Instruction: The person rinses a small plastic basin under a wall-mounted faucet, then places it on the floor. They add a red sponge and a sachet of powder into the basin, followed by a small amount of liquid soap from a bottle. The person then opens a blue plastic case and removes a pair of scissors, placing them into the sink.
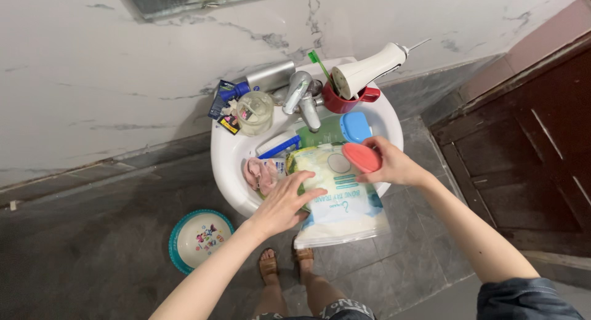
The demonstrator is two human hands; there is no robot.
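A white ceramic sink (229, 154) is seen at the centre of the frame, set against a marbled white wall. Across its front rim a large soft plastic pouch (341, 197), pale yellow and white with a blue lower band, is laid so that its lower end hangs past the basin edge. The left hand (283, 206) is pressed flat on the left side of the pouch, fingers spread. A flat, oval coral-red lid (362, 157) is pinched by the right hand (391, 163) between thumb and curled fingers, just above the upper right corner of the pouch.

The basin is crowded. A chrome tap (301, 95) stands at the upper centre, with a clear glass jar (254, 112) to its left and a red mug (345, 101) to its right. A white, tapered handheld device (369, 71) and a green toothbrush (320, 64) are propped in the mug. A rounded blue plastic box (356, 127) lies just above the red lid, and a crumpled pink cloth (258, 174) lies left of the pouch.

On the dark grey tiled floor at lower left a round bowl (201, 239), teal-rimmed with a cream inside, is seen. A dark wooden door (529, 154) fills the right edge.
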